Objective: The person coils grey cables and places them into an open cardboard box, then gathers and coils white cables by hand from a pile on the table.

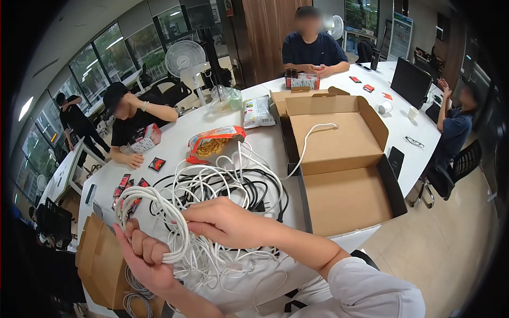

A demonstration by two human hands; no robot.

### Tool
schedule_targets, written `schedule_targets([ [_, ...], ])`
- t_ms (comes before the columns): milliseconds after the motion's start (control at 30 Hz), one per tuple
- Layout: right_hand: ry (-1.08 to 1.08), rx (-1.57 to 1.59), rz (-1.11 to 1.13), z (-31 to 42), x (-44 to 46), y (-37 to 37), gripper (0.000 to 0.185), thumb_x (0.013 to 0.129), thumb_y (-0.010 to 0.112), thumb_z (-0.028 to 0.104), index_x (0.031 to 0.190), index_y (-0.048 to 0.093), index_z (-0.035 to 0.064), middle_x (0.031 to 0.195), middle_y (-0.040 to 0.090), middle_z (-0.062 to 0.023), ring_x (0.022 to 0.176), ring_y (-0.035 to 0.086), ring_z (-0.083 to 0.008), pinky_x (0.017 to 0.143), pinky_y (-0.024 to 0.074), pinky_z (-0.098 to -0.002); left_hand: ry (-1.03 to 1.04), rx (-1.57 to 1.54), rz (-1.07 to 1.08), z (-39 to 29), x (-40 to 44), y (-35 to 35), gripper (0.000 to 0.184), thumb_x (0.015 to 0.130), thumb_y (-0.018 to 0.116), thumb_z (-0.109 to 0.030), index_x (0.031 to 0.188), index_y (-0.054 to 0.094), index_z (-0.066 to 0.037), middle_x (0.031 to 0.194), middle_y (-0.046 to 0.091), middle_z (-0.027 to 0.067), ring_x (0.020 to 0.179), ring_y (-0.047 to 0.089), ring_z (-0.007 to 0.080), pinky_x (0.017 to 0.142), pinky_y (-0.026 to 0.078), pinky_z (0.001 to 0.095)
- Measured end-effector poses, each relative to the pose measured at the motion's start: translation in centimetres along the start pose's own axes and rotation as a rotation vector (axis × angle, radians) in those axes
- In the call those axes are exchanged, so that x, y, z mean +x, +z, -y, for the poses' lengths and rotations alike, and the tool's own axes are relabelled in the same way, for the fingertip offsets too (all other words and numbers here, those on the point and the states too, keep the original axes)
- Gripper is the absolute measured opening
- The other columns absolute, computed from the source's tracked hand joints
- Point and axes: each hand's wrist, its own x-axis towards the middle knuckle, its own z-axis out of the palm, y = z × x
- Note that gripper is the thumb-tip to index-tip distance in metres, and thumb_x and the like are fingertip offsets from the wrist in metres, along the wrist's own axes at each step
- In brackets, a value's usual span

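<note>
A coil of white cable [122, 206] hangs in several loops over my left hand [149, 259], whose fingers are curled round its lower part. My right hand [225, 220] is at the coil's right side, with thumb and forefinger pinched together at the strands. Exactly which strand it pinches is partly hidden. Behind and under my hands lies a tangled pile of white cables [207, 259] and black cables [265, 175] on the white table. A black plug [261, 206] shows among them.
An open cardboard box [344, 196] stands right of the pile, a white cable end reaching into its lid. Another box [101, 259] with grey cables [139, 289] is at lower left. An open snack bag [214, 143] lies behind the pile. Several people sit or stand around.
</note>
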Motion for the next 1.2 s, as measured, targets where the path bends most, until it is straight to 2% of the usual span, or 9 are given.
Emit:
schedule_targets([
  [33,0.27,0.169,0.122,1.5,0.2,-0.8,0.021,0.089,0.049,0.0,0.108,0.058,-0.0028,0.072,0.058,-0.0108,0.058,0.061,-0.0187,0.053,0.0475,-0.0293,0.02,0.038,0.006,0.2,0.3,-0.5,0.035,0.101,0.03,-0.04,0.081,0.033,-0.012,0.052,0.018,-0.004,0.04,0.011,0.0063,0.038,0.012,0.0241],
  [233,0.327,0.464,0.281,2.2,-0.3,-2.2,0.025,0.09,0.047,0.001,0.113,0.056,-0.0035,0.073,0.061,-0.0086,0.061,0.063,-0.0153,0.056,0.0492,-0.0269,0.007,-0.07,-0.006,1.8,0.9,-0.8,0.035,0.101,0.031,-0.04,0.078,0.032,-0.013,0.052,0.016,-0.0041,0.04,0.009,0.0062,0.037,0.01,0.0248],
  [467,0.125,0.567,0.407,0.0,-1.0,-2.5,0.04,0.077,0.073,0.019,0.108,0.057,0.0,0.073,0.061,-0.0052,0.065,0.062,-0.0136,0.06,0.0478,-0.0257,-0.034,-0.111,-0.007,3.6,0.6,0.2,0.034,0.1,0.035,-0.038,0.076,0.031,-0.014,0.05,0.015,-0.0057,0.039,0.009,0.0044,0.035,0.008,0.0244],
  [533,0.194,0.552,0.386,0.4,-0.9,-2.7,0.048,0.07,0.08,0.031,0.1,0.059,-0.0004,0.073,0.061,-0.0047,0.066,0.061,-0.0165,0.061,0.0465,-0.0276,0.094,-0.085,-0.231,4.9,0.6,1.3,0.034,0.099,0.04,-0.036,0.074,0.031,-0.015,0.049,0.016,-0.0068,0.038,0.009,0.0031,0.034,0.008,0.023],
  [667,-0.027,0.263,0.254,0.8,-0.7,-2.4,0.05,0.068,0.08,0.037,0.094,0.058,0.0011,0.076,0.058,-0.005,0.067,0.056,-0.0209,0.063,0.0441,-0.031,0.268,0.217,-0.626,7.4,1.2,3.5,0.034,0.097,0.048,-0.033,0.07,0.033,-0.018,0.047,0.018,-0.009,0.036,0.008,0.0014,0.032,0.006,0.021],
  [733,-0.113,0.22,0.164,1.0,-0.6,-1.9,0.05,0.067,0.08,0.038,0.094,0.058,0.0018,0.078,0.057,-0.0051,0.069,0.055,-0.0227,0.063,0.0432,-0.0321,0.259,0.163,-0.485,7.2,0.7,2.6,0.037,0.097,0.047,-0.035,0.068,0.032,-0.019,0.046,0.019,-0.0094,0.035,0.008,0.0016,0.032,0.007,0.0212],
  [933,0.042,0.127,0.143,2.8,-0.9,-1.9,0.04,0.074,0.076,0.03,0.096,0.057,0.0024,0.083,0.06,-0.0064,0.073,0.057,-0.0229,0.065,0.0453,-0.0325,0.468,0.244,-0.27,6.9,-1.1,2.4,0.038,0.099,0.04,-0.04,0.069,0.03,-0.018,0.048,0.013,-0.0074,0.038,0.006,0.0027,0.035,0.005,0.0239],
  [967,0.071,0.108,0.138,3.4,-0.9,-2.0,0.034,0.076,0.075,0.022,0.096,0.057,0.0016,0.085,0.061,-0.0076,0.074,0.058,-0.0216,0.065,0.0462,-0.0317,0.481,0.292,-0.304,7.0,-1.4,2.8,0.041,0.1,0.033,-0.045,0.07,0.028,-0.018,0.05,0.013,-0.0071,0.04,0.006,0.004,0.037,0.006,0.0236],
  [1200,0.088,0.028,-0.24,3.1,-0.8,0.6,0.016,0.079,0.066,0.004,0.091,0.057,-0.0004,0.075,0.056,-0.0055,0.061,0.053,-0.0142,0.055,0.0425,-0.0249,0.709,0.652,-0.081,8.8,-2.4,2.4,0.05,0.098,0.021,-0.055,0.068,0.026,-0.014,0.055,0.021,-0.0041,0.05,0.021,0.0077,0.052,0.022,0.0224],
])
